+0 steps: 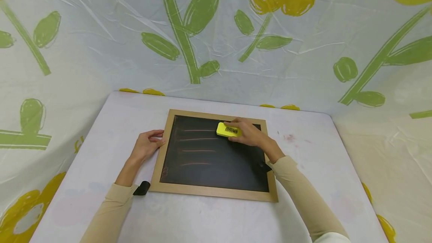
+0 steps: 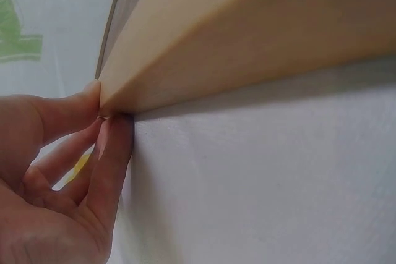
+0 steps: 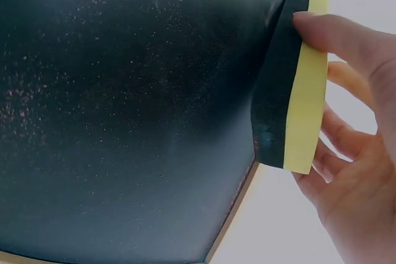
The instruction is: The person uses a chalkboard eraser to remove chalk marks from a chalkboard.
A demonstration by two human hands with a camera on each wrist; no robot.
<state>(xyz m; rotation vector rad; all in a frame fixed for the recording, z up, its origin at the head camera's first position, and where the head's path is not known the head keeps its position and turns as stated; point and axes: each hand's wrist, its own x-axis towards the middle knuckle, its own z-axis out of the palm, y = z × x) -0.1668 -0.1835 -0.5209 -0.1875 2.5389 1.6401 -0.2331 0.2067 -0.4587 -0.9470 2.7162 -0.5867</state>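
A chalkboard (image 1: 222, 171) in a pale wooden frame (image 1: 216, 192) lies on the table. Several faint reddish chalk lines (image 1: 197, 150) run across its left half. My right hand (image 1: 248, 132) grips a yellow eraser (image 1: 222, 129) near the board's top edge, right at the ends of the upper lines. In the right wrist view the eraser's dark felt (image 3: 275, 91) faces the board, with the thumb along its side and pinkish dust on the black surface. At the left side of the frame, my left hand (image 1: 146, 146) pinches the wood; the left wrist view shows the thumb (image 2: 74, 106) against its edge.
The white-covered table (image 1: 209, 220) extends around the board. A floral sheet (image 1: 121, 40) hangs behind it and at both sides. Black wrist-worn pieces (image 1: 142, 188) show at both cuffs, the right one overlapping the board's right edge.
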